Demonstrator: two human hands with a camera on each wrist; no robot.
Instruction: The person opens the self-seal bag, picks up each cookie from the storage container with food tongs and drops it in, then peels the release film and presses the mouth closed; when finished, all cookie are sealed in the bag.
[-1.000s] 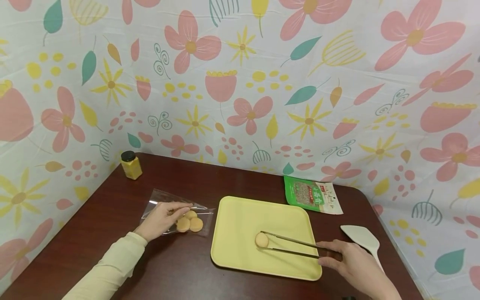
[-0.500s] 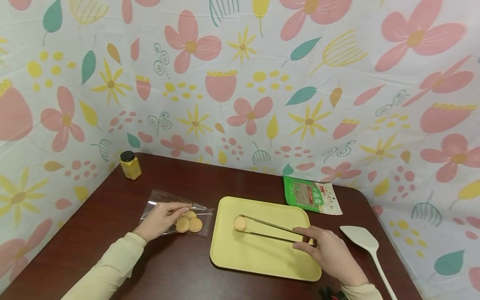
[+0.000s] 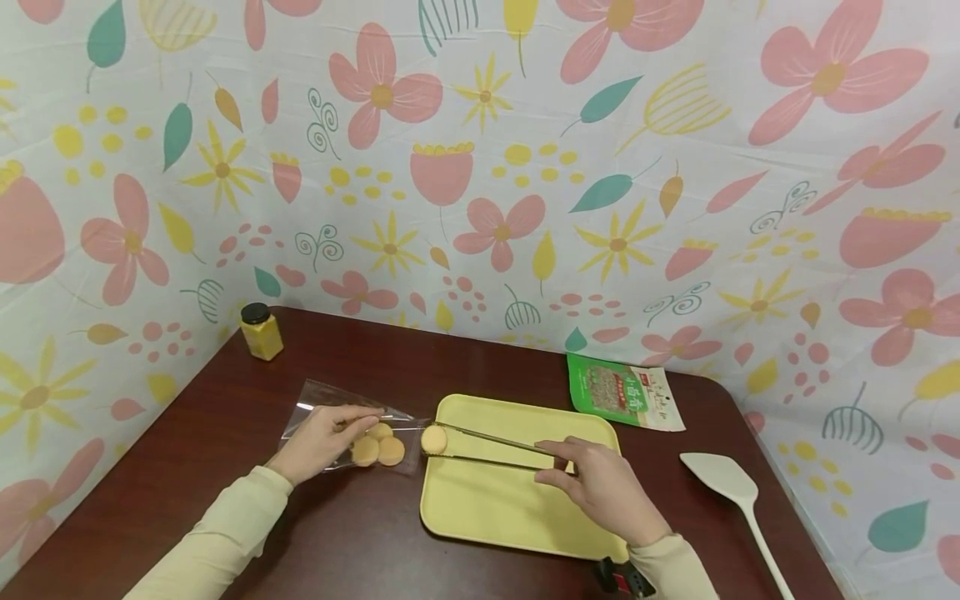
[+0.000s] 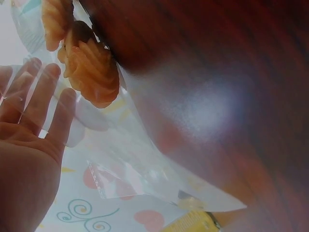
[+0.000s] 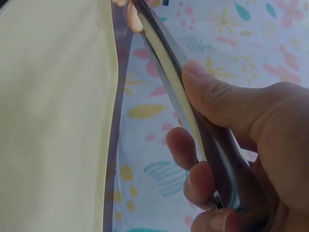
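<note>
R hand (image 3: 600, 485) pinches tongs (image 5: 219, 154), tips gripping a cookie (image 3: 433, 439) at tray's (image 3: 525, 510) L edge, nr clear bag (image 3: 318, 396); prob. avoids touching food. L hand (image 3: 324, 437) pinches bag film, prob. to steady it; other cookies (image 3: 391, 451) inside.

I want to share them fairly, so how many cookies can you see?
4: one cookie in the tongs, and three in the bag: the left one, the right one and the back one. The left grip may hide more.
</note>
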